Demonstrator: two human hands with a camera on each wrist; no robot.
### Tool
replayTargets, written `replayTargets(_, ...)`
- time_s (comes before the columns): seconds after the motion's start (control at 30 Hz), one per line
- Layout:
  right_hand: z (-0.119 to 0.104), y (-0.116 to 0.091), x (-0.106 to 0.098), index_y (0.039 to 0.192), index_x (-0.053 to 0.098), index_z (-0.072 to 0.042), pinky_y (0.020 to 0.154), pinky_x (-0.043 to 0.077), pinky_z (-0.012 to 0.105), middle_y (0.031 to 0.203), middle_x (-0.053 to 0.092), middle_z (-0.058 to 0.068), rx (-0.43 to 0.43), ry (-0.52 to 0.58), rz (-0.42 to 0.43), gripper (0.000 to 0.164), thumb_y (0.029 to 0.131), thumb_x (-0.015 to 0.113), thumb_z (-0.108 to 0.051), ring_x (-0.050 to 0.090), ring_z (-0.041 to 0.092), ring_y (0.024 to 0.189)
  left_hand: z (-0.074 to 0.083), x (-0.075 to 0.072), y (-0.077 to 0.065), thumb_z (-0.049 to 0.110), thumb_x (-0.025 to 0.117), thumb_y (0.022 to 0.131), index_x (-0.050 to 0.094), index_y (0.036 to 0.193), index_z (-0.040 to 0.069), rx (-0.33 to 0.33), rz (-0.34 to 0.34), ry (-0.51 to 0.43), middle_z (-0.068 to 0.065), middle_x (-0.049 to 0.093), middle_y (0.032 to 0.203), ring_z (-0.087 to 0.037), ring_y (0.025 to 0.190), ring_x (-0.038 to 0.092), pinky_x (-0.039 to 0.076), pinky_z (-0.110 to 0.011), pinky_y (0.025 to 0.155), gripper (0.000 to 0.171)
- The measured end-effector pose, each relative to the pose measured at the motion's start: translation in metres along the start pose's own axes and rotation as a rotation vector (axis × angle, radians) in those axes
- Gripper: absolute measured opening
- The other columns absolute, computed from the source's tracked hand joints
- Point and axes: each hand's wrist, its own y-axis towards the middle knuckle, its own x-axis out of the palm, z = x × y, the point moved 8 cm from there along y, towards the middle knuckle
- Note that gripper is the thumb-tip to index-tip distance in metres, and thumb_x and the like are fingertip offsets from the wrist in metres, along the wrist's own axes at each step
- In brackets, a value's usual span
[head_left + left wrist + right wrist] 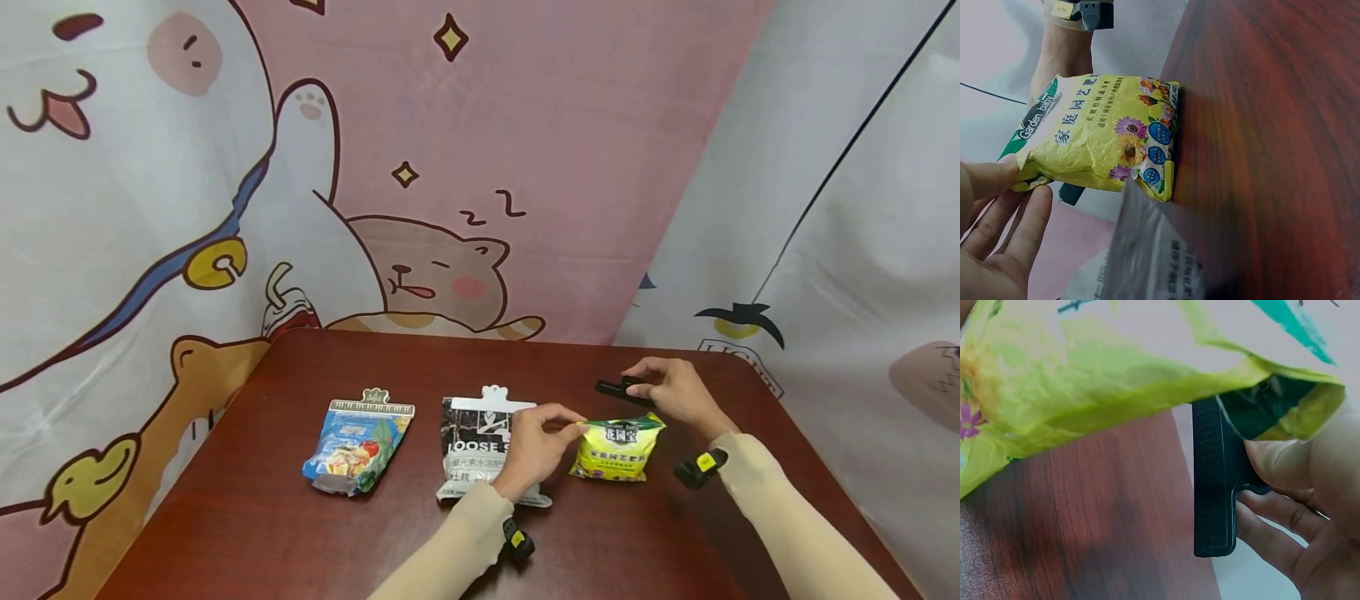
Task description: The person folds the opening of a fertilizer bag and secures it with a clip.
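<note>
A yellow fertilizer bag [617, 450] with printed flowers stands on the table at the right. Its upper left corner is pinched between thumb and fingers of my left hand [542, 443]; the left wrist view shows that grip on the bag [1100, 134] up close. Behind the bag, my right hand [678, 393] holds a black clip [624, 389] by its handle. In the right wrist view the clip's long straight bar [1213, 487] is beside the bag's folded top edge, partly covered by it. Whether clip and bag touch, I cannot tell.
Left of the yellow bag lies a black-and-white bag [468, 454] with a white clip [493, 396] on its top, partly behind my left hand. Farther left is a blue food bag [352, 450] with a metallic clip [375, 400]. All rest on a reddish-brown table [300, 542].
</note>
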Motion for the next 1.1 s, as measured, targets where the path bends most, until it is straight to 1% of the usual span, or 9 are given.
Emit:
replayTargets(0.23, -0.011, -0.010, -0.011, 0.107, 0.079, -0.015, 0.066, 0.055, 0.026, 0.104, 0.077, 0.008, -0.018, 0.007, 0.064, 0.018, 0.090, 0.078, -0.011, 0.071, 0.016, 0.082, -0.001, 0.000, 0.000, 0.017, 0.081, 0.090, 0.083, 0.094, 0.020, 0.002, -0.002, -0.007, 0.004, 0.080, 0.092, -0.003, 0.081, 0.074, 0.057, -0.018, 0.074, 0.006)
replayTargets(0.5, -0.024, -0.022, -0.022, 0.099, 0.080, -0.021, 0.064, 0.053, 0.023, 0.100, 0.078, 0.002, -0.035, 0.021, 0.128, 0.015, 0.088, 0.081, -0.011, 0.068, 0.005, 0.077, -0.002, 0.000, 0.000, 0.017, 0.081, 0.090, 0.082, 0.094, 0.019, 0.004, -0.001, -0.017, 0.002, 0.080, 0.091, -0.009, 0.082, 0.075, 0.057, -0.018, 0.073, 0.005)
replayTargets(0.7, -0.039, -0.032, -0.027, 0.097, 0.080, -0.017, 0.052, 0.049, 0.025, 0.097, 0.078, 0.004, -0.068, 0.058, 0.148, 0.016, 0.087, 0.080, -0.005, 0.064, 0.010, 0.067, -0.004, 0.000, 0.001, 0.018, 0.081, 0.090, 0.082, 0.094, 0.020, 0.007, 0.000, -0.009, 0.004, 0.080, 0.091, -0.008, 0.083, 0.075, 0.057, -0.018, 0.073, 0.005)
replayTargets(0.8, -0.045, -0.037, -0.030, 0.096, 0.080, -0.019, 0.049, 0.048, 0.025, 0.094, 0.077, 0.001, -0.085, 0.047, 0.164, 0.018, 0.087, 0.080, -0.004, 0.062, 0.009, 0.064, -0.004, 0.000, 0.001, 0.018, 0.081, 0.090, 0.082, 0.094, 0.020, 0.011, 0.002, -0.009, 0.004, 0.080, 0.091, -0.006, 0.082, 0.075, 0.057, -0.018, 0.073, 0.005)
replayTargets(0.93, -0.053, -0.041, -0.036, 0.094, 0.081, -0.023, 0.050, 0.045, 0.023, 0.089, 0.075, -0.002, -0.123, 0.020, 0.194, 0.023, 0.085, 0.081, -0.002, 0.061, 0.008, 0.064, -0.003, 0.000, 0.001, 0.017, 0.081, 0.090, 0.082, 0.094, 0.020, 0.014, 0.003, -0.008, 0.004, 0.080, 0.091, -0.006, 0.082, 0.075, 0.057, -0.018, 0.073, 0.005)
replayTargets(1.1, -0.062, -0.044, -0.041, 0.094, 0.081, -0.022, 0.049, 0.044, 0.021, 0.088, 0.075, -0.001, -0.177, 0.018, 0.196, 0.026, 0.083, 0.082, 0.001, 0.063, 0.009, 0.063, -0.004, -0.001, 0.001, 0.017, 0.080, 0.090, 0.082, 0.094, 0.020, 0.010, 0.005, -0.009, 0.004, 0.080, 0.091, -0.006, 0.083, 0.074, 0.057, -0.018, 0.074, 0.005)
